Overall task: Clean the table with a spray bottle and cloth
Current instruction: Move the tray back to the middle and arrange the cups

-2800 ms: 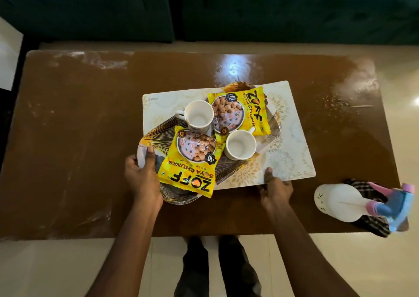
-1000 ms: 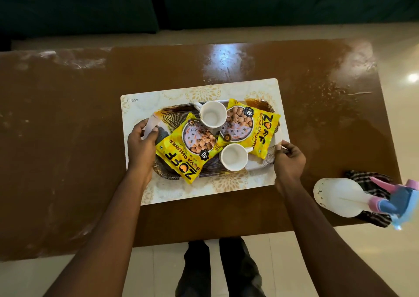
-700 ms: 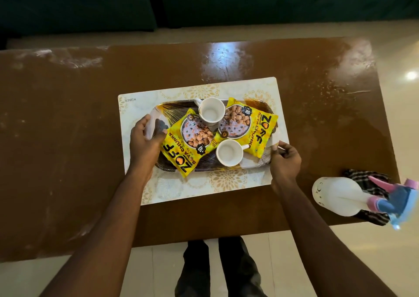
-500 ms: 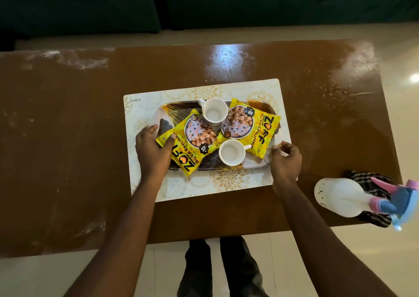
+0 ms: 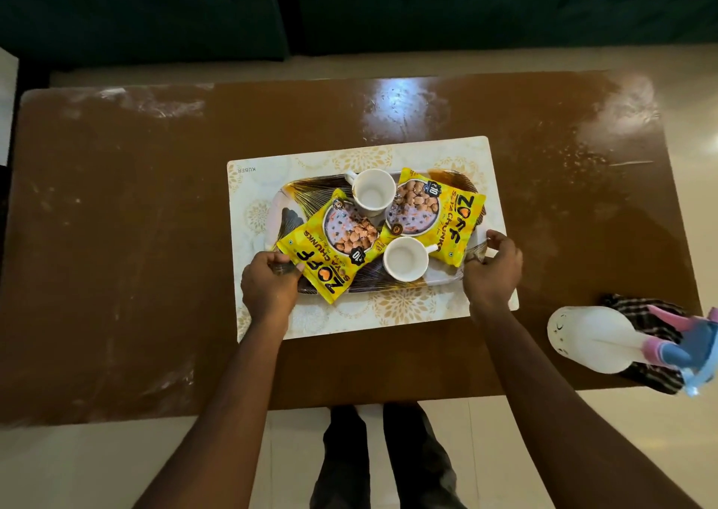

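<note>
Over at the table's (image 5: 116, 236) near right corner, the spray bottle (image 5: 594, 339) stands touching the checked cloth (image 5: 641, 318), both untouched. My left hand (image 5: 268, 287) and right hand (image 5: 491, 268) clamp the tray's (image 5: 439, 280) two ends. If I lift unevenly, the loose cups (image 5: 405, 259) and packets (image 5: 330, 260) could slide off, I reckon.

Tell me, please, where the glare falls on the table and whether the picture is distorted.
Head view: bright glare on the table at its far middle and far right corner; the wide lens bows its edges and stretches the spray bottle.
</note>
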